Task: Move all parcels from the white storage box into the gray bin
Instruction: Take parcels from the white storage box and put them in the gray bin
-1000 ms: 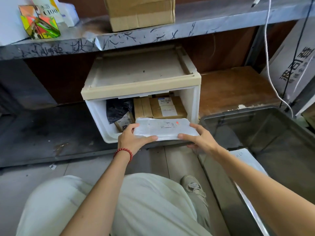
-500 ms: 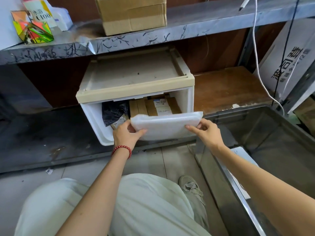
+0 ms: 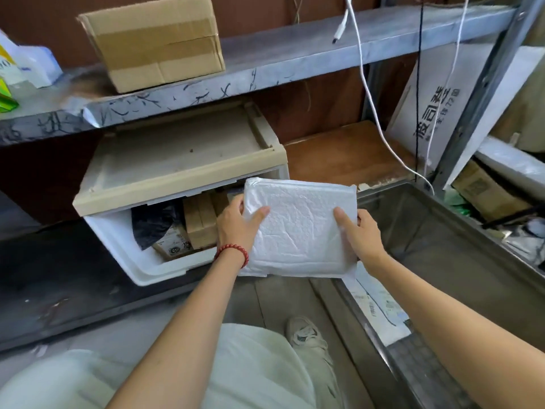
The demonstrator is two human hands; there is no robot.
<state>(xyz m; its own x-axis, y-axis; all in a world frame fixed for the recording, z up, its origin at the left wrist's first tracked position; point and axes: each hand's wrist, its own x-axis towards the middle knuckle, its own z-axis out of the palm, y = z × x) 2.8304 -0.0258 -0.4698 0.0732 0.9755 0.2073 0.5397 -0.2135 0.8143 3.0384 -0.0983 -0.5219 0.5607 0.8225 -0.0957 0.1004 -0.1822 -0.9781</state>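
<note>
Left hand (image 3: pixel 236 222) and right hand (image 3: pixel 359 234) pinch a white parcel (image 3: pixel 298 228) just outside the white storage box (image 3: pixel 118 240), short of the gray bin (image 3: pixel 442 246). Brown boxes (image 3: pixel 200 225) and a black bag (image 3: pixel 153 221) wait inside.

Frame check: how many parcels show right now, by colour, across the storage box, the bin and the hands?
White: 2, the padded mailer held by left hand and right hand, and a labelled parcel in the gray bin.
Black: 1, a bag in the white storage box.
Brown cardboard: 2, a plain carton and a printed carton there; more may be hidden.
Total: 5.
</note>
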